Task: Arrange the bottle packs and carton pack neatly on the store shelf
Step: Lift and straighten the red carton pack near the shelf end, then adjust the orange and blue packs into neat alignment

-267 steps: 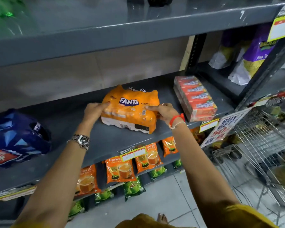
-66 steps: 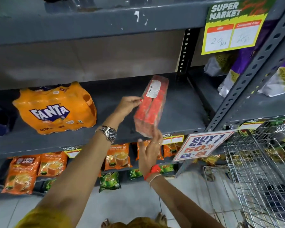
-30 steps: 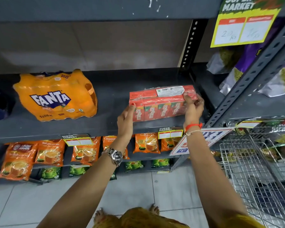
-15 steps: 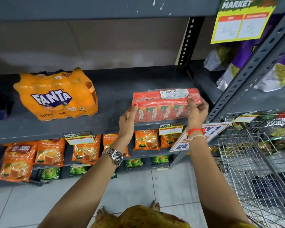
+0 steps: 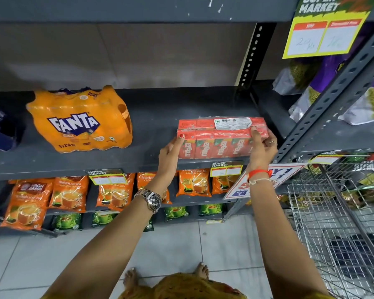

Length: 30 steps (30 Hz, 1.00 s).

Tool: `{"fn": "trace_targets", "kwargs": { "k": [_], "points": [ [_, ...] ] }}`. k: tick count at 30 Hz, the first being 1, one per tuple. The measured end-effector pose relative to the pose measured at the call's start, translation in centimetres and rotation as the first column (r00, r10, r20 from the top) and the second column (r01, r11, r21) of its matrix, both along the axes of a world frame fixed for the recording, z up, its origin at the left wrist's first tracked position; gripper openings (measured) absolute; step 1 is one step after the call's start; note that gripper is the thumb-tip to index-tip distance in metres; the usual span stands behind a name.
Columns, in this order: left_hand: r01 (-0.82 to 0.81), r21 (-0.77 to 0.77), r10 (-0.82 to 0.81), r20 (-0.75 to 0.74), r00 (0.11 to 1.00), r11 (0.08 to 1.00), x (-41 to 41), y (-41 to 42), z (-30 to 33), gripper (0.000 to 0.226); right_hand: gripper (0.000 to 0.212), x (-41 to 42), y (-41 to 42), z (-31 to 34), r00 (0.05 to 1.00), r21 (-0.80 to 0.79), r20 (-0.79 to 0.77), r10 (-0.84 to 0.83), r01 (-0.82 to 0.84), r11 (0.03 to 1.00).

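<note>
A red shrink-wrapped Maaza carton pack [image 5: 218, 141] stands at the front right of the grey middle shelf [image 5: 156, 117], long side facing me. My left hand [image 5: 170, 152] grips its left end and my right hand [image 5: 262, 147] grips its right end. An orange Fanta bottle pack [image 5: 80, 119] stands on the same shelf to the left, apart from the cartons. A dark blue bottle pack [image 5: 0, 128] sits at the far left, partly cut off by the frame edge.
Orange tea pouches [image 5: 67, 193] hang on the shelf below, green ones [image 5: 175, 212] under them. A wire shopping cart [image 5: 337, 223] stands at the right. Purple-and-white bags [image 5: 311, 87] fill the neighbouring bay behind a slotted upright. Price tags line the shelf edge.
The carton pack, held tilted on end earlier, now lies level with its base on the shelf's front edge. Both hands stay on its ends.
</note>
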<state>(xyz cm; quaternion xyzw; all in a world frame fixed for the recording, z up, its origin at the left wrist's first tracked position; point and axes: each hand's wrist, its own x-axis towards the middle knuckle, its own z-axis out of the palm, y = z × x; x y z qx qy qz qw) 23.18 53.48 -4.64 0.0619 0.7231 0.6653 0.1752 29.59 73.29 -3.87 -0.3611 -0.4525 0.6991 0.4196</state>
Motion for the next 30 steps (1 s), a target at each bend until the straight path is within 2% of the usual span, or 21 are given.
{"fn": "trace_targets", "kwargs": {
  "k": [5, 9, 12, 14, 17, 19, 21, 22, 24, 27, 29, 30],
  "points": [
    [0.027, 0.010, -0.027, -0.026, 0.999, 1.000, 0.3, -0.3, 0.0, 0.028, 0.038, 0.1, 0.1, 0.3, 0.999, -0.008, 0.035, 0.029, -0.029, 1.000],
    [0.057, 0.016, -0.056, -0.041, 0.998, 0.998, 1.0, -1.1, 0.6, 0.047, 0.050, 0.5, -2.5, -0.2, 0.989, 0.009, 0.055, -0.136, 0.135, 0.991],
    [-0.042, 0.032, 0.044, -0.084, 0.996, 0.999, 1.3, -3.6, 0.5, 0.055, 0.041, 1.1, -7.3, -1.8, 0.956, 0.061, 0.058, -0.287, 0.284, 0.957],
    [-0.175, 0.090, 0.186, -0.142, 0.972, 0.980, 1.2, -6.3, 0.2, 0.048, 0.034, 1.1, -11.2, -3.3, 0.957, 0.107, 0.079, -0.277, 0.269, 0.957],
    [-0.430, 0.177, 0.458, -0.168, 0.873, 0.885, -0.4, -12.3, -0.7, 0.038, 0.021, -0.2, -17.6, -5.2, 0.987, 0.174, 0.106, -0.123, 0.104, 0.979],
    [-0.583, 0.220, 0.618, -0.152, 0.771, 0.782, -2.1, -16.4, -1.0, 0.044, 0.015, -1.5, -21.1, -5.4, 0.993, 0.241, 0.111, 0.026, -0.052, 0.969],
    [-0.663, 0.232, 0.699, -0.149, 0.699, 0.712, -4.0, -20.1, -0.7, 0.046, 0.012, -3.5, -23.7, -4.9, 0.973, 0.310, 0.123, 0.196, -0.226, 0.924],
    [-0.667, 0.221, 0.700, -0.151, 0.698, 0.712, -5.2, -22.1, -0.5, 0.044, 0.011, -4.8, -25.1, -4.3, 0.952, 0.319, 0.129, 0.279, -0.306, 0.897],
    [-0.620, 0.199, 0.648, -0.137, 0.749, 0.759, -7.6, -25.1, 0.1, 0.043, 0.015, -7.5, -26.7, -2.8, 0.912, 0.317, 0.134, 0.387, -0.409, 0.856],
    [-0.451, 0.116, 0.463, -0.132, 0.876, 0.885, -11.9, -28.0, 0.8, 0.042, 0.043, -11.8, -27.6, -0.3, 0.835, 0.249, 0.152, 0.529, -0.551, 0.797],
    [-0.322, 0.057, 0.326, -0.107, 0.939, 0.945, -14.0, -29.1, 1.8, 0.037, 0.053, -14.0, -28.4, 0.7, 0.769, 0.218, 0.196, 0.608, -0.639, 0.738],
    [-0.278, 0.043, 0.281, -0.090, 0.955, 0.960, -14.7, -28.8, 2.2, 0.042, 0.056, -14.8, -28.0, 1.2, 0.748, 0.210, 0.233, 0.621, -0.663, 0.719]
  ]
}}
